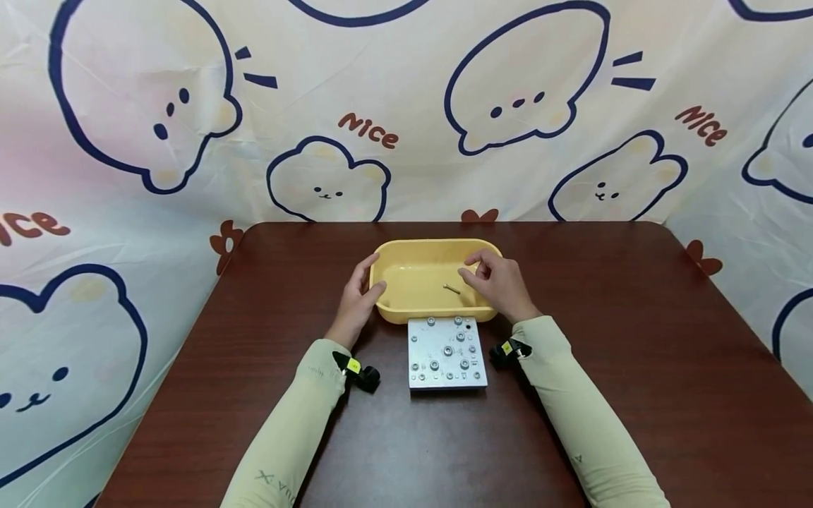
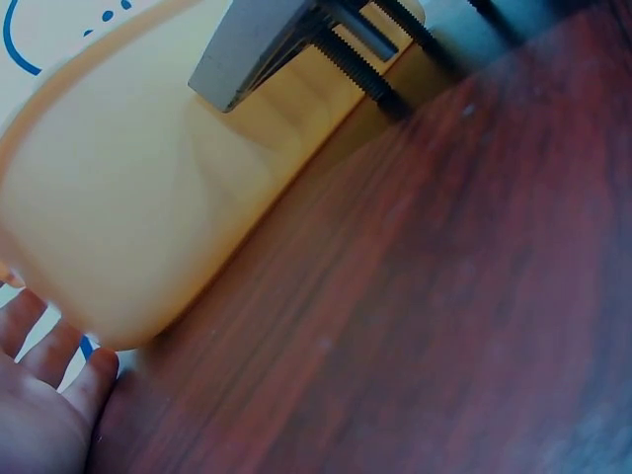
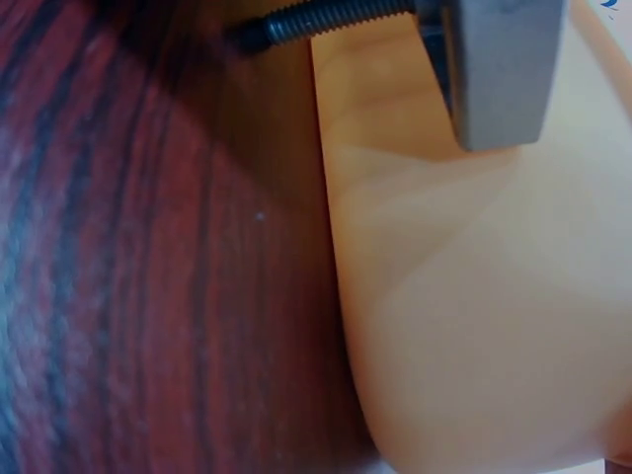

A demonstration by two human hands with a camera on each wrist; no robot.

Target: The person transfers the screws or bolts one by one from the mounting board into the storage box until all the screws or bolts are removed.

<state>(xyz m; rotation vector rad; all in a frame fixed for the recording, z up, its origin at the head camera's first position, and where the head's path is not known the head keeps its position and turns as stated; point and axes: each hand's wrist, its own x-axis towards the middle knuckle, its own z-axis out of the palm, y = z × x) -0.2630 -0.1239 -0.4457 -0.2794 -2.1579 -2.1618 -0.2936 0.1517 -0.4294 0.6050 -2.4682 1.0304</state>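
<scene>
1. On the worktop, behind a metal plate, a yellow tray holds a screw.
2. Left hand grips the tray's left end.
3. Right hand curls over the right end; cannot tell if it holds anything.

A pale fabric backdrop, printed with navy-outlined bears and red-brown "Nice" lettering, hangs beyond the far edge of the dark red-brown, wood-grained tabletop.
</scene>
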